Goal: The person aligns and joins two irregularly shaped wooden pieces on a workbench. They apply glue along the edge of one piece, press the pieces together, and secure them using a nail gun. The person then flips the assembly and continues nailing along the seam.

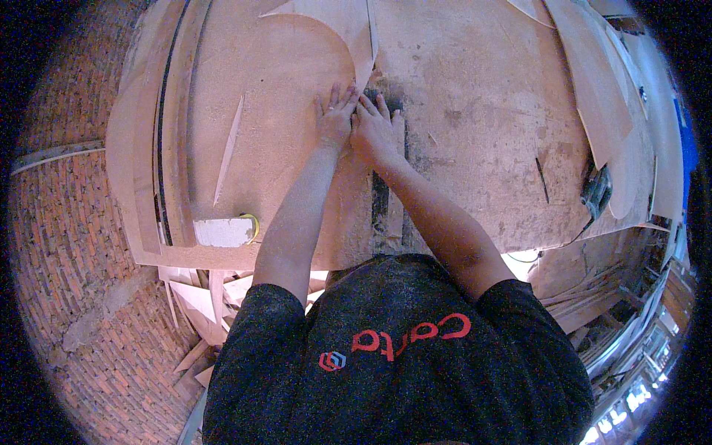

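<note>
A thin, pale wood sheet (357, 31) with a curved edge narrows to a point at the far middle of the dusty worktable (475, 170). My left hand (335, 119) lies palm down just left of that point, its fingers stretched out and apart. Beside it, my right hand (376, 132) rests with extended fingers by the tip of the sheet, close to the left hand's fingertips. Neither hand visibly grips anything. Below my right hand runs a dark groove (380, 200) with a wood strip (397, 204) alongside.
At left lie a wood sliver (229, 152), a white block (224, 232) with a yellow band, and long boards (144, 163). At right are a dark thin stick (542, 180), a dark corded tool (596, 194) and cut sheets (593, 96). Scrap wood (194, 300) lies below the table.
</note>
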Demonstrator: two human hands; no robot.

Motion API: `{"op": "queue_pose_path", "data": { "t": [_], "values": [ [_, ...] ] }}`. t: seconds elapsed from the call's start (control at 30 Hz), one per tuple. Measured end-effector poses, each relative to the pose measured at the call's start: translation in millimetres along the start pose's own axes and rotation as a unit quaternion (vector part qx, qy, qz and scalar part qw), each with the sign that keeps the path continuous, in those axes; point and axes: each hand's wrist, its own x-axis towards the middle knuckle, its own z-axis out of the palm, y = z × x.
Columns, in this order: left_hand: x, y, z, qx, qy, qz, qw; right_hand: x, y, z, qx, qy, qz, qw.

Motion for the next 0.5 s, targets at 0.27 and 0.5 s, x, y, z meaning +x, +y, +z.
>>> {"op": "queue_pose_path", "data": {
  "t": [0.27,0.5],
  "values": [
    [7.6,-0.4,-0.9,0.018,-0.01,-0.006,1.0,7.2,-4.6,-7.7,0.018,-0.012,0.008,1.0],
    [9.4,2.8,-8.2,0.033,-0.037,-0.019,0.999,9.0,-7.9,-13.5,0.041,-0.001,0.012,0.999]
  ]
}}
